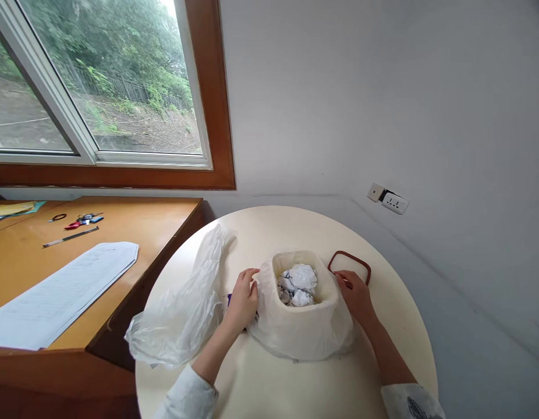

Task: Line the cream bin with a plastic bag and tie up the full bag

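- Your right hand point(355, 295), just right of the bin point(324, 285), has its fingers bent together, apparently pinching the near edge of the red-brown ring point(355, 258).
- Your left hand point(244, 297) is just left of the bin, fingers loosely curled with a gap at thumb and forefinger; you can't tell whether they touch plastic or hold anything.
- The ring lies right of the bin. It looks thin, light and fairly stiff; a corner or one long side should give you the surest pinch.
- The translucent liner point(300, 334) hangs around the bin's outside. Expect it to be soft, slippery and easily torn, so gather a fold below the rim.
- Crumpled paper point(303, 278) sits inside the bin, probably adding little weight; steady the bin by opposite walls.
- Farther left of the bin lies a loose plastic bag point(186, 308), limp and likely to cling.
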`<state>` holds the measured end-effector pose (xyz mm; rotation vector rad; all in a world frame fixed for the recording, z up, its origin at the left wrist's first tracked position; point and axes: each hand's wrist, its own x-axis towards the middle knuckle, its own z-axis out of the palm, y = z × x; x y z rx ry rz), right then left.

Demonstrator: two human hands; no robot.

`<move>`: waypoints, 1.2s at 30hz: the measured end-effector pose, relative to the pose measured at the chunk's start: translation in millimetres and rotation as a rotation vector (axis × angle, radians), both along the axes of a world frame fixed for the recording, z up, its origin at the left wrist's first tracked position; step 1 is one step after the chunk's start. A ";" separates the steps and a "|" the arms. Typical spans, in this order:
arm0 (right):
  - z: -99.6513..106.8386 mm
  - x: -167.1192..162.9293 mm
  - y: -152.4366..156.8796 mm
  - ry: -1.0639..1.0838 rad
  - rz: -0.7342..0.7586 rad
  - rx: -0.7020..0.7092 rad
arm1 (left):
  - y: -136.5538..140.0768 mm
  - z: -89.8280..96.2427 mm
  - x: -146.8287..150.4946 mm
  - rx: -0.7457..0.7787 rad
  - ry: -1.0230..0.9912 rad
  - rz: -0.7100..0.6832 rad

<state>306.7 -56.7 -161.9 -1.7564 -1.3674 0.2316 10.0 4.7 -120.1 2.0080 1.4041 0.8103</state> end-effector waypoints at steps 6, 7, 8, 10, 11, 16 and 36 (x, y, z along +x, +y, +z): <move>0.5 -10.0 5.6 0.047 0.121 -0.154 | 10.8 0.8 2.8 -0.025 0.345 -0.069; 0.5 -11.0 6.5 0.045 0.124 -0.175 | 12.3 -0.4 4.0 -0.033 0.393 -0.083; 1.0 -11.9 7.5 0.040 0.125 -0.193 | 13.8 -1.8 5.1 -0.041 0.437 -0.095; 3.3 -13.4 9.3 0.029 0.129 -0.227 | 16.8 -5.0 7.4 -0.057 0.505 -0.110; 4.9 -14.1 10.0 0.024 0.132 -0.242 | 18.1 -6.4 8.5 -0.063 0.528 -0.114; 12.8 -16.8 11.2 0.020 0.137 -0.304 | 22.6 -4.3 10.7 -0.085 0.515 -0.121; 121.4 16.2 -4.4 0.639 0.252 -0.198 | 28.1 115.1 -45.4 -0.257 -0.381 -0.081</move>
